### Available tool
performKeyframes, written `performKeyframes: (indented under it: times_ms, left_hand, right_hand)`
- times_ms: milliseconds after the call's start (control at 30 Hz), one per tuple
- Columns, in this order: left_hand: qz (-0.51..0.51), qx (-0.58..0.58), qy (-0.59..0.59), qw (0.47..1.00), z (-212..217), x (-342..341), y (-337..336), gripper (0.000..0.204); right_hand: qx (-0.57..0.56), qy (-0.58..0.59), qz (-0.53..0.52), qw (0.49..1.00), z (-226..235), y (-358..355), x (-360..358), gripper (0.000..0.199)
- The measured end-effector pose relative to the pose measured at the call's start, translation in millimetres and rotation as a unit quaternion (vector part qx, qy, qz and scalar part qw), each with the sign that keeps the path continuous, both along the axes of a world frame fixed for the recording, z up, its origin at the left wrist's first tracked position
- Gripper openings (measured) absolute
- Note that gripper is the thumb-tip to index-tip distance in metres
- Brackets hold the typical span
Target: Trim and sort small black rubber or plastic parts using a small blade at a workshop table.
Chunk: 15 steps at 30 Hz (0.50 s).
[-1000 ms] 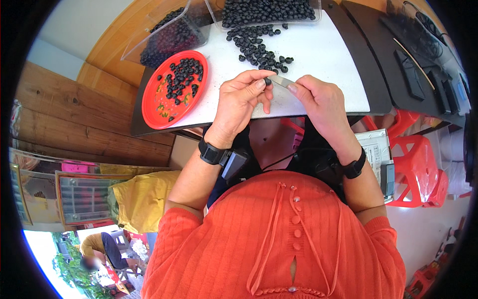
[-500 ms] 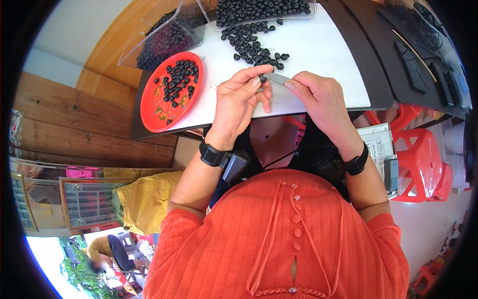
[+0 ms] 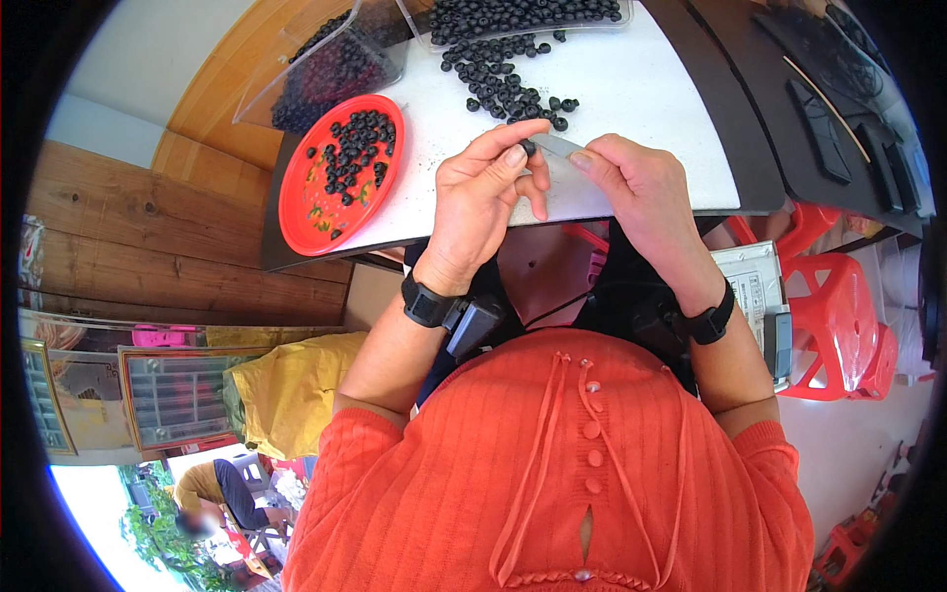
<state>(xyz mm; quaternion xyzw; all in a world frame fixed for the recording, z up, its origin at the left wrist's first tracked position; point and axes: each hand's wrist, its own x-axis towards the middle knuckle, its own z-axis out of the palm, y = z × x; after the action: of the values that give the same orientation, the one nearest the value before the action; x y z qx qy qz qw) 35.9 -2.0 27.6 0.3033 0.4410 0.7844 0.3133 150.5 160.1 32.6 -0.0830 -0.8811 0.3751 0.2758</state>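
1. Left hand (image 3: 478, 187): its grip is pinched at thumb and index finger around one black bead (image 3: 529, 148), probably leaving the bead's edge reachable.
2. Right hand (image 3: 636, 178): its grip is closed on a small knife (image 3: 557, 146), likely short for control, blade by the bead.
3. Loose beads (image 3: 508, 91) lie on the white surface (image 3: 641, 109) beyond the hands, seemingly for easy reach; a red plate (image 3: 304, 219) holds others.

My left hand (image 3: 483, 192): thumb and index pinched, lower fingers curled | my right hand (image 3: 643, 192): thumb pressed toward bent index | my forearms (image 3: 395, 350): angled inward, hands near each other
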Motion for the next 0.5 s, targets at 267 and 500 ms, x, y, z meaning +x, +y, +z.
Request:
performKeyframes:
  times_ms: [267, 500]
  left_hand:
    - [-0.001, 0.007, 0.007, 1.000, -3.2, -2.4, -2.2, 0.032]
    - [-0.013, -0.001, 0.024, 1.000, -1.6, -10.7, -3.7, 0.026]
  right_hand:
    - [0.024, 0.025, 0.017, 0.999, -1.3, 1.9, 0.8, 0.026]
    - [0.047, 0.027, 0.028, 0.998, -0.5, 2.8, 0.8, 0.026]
